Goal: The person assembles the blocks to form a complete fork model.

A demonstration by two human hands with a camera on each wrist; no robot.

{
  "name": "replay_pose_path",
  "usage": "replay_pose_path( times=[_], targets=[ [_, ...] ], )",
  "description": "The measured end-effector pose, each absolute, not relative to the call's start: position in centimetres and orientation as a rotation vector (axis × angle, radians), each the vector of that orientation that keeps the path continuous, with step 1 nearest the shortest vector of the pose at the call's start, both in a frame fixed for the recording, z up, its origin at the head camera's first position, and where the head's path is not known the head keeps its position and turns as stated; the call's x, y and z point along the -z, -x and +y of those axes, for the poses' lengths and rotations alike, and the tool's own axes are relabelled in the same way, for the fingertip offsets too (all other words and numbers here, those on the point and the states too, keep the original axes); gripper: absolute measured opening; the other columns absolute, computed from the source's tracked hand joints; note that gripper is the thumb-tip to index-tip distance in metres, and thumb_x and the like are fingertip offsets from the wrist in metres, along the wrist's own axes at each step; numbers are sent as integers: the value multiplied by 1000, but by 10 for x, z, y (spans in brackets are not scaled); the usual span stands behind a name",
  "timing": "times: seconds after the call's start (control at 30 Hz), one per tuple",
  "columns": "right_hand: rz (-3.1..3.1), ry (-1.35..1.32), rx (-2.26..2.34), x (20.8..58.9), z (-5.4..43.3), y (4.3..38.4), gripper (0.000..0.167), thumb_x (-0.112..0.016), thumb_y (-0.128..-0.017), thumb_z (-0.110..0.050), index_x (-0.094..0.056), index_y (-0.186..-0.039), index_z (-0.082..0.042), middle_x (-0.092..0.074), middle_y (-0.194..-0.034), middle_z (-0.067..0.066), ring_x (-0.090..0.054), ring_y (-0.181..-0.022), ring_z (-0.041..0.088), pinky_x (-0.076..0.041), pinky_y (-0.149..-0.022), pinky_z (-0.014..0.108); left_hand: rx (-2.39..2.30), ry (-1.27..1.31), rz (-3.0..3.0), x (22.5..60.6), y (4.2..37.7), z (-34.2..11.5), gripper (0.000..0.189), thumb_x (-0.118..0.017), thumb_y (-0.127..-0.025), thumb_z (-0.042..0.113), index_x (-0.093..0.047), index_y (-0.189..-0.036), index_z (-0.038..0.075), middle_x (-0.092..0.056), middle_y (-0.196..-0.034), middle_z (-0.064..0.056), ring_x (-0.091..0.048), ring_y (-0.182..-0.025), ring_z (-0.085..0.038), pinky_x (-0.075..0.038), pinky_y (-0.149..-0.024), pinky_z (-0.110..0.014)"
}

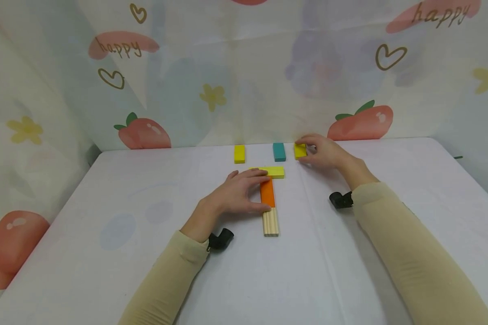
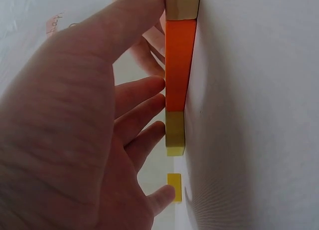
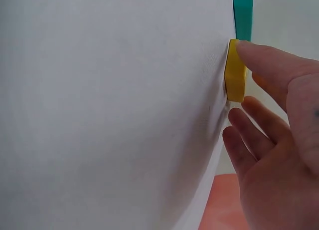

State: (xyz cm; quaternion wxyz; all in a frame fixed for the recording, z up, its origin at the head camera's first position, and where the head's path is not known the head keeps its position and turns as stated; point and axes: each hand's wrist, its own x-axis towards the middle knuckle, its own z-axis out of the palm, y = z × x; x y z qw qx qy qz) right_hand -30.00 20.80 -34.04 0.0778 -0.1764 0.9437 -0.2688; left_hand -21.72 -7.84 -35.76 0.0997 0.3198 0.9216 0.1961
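Note:
My left hand [image 1: 241, 193] lies over a line of blocks, fingers spread and nearly straight. Its thumb touches where an orange block [image 1: 268, 194] meets a ribbed natural-wood block [image 1: 270, 223], and its fingertips reach a yellow-green block [image 1: 275, 172] set crosswise at the far end. In the left wrist view, those fingertips rest along the side of the orange block [image 2: 178, 65] and the yellow-green one [image 2: 174, 130]. At the back, my right hand [image 1: 323, 152] pinches a yellow block [image 1: 299, 151] between thumb and forefinger; the other fingers hang beside it in the right wrist view.
A teal block [image 1: 279, 152] lies just left of the pinched one, and another yellow block [image 1: 239, 154] lies farther left. The white-covered table [image 1: 146, 271] meets a printed cloth backdrop [image 1: 244, 67] at its back edge. Black wrist cameras sit on both wrists.

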Motion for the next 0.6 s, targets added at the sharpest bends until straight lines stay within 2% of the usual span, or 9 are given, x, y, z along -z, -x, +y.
replay_pose_path(
  times=[0.3, 0.6],
  targets=[
    [2809, 476, 828, 341, 206, 300, 52, -68, -95, -11, -53, -144, 0, -40, -156, 24, -44, -135, 44, -34, -116, 59, -570, -939, 2730, 358, 217, -79, 75, -75, -88, 51, -50, -153, 21, -41, -161, 3, -29, -152, -14, -13, -125, -57],
    [2800, 417, 846, 340, 205, 299, 51, -69, -96, -10, -54, -144, -2, -47, -147, 24, -46, -129, 43, -38, -114, 58, -555, -947, 2726, 357, 218, -79, 74, -74, -89, 50, -50, -153, 21, -41, -161, 2, -29, -152, -15, -14, -125, -58]
  ],
)
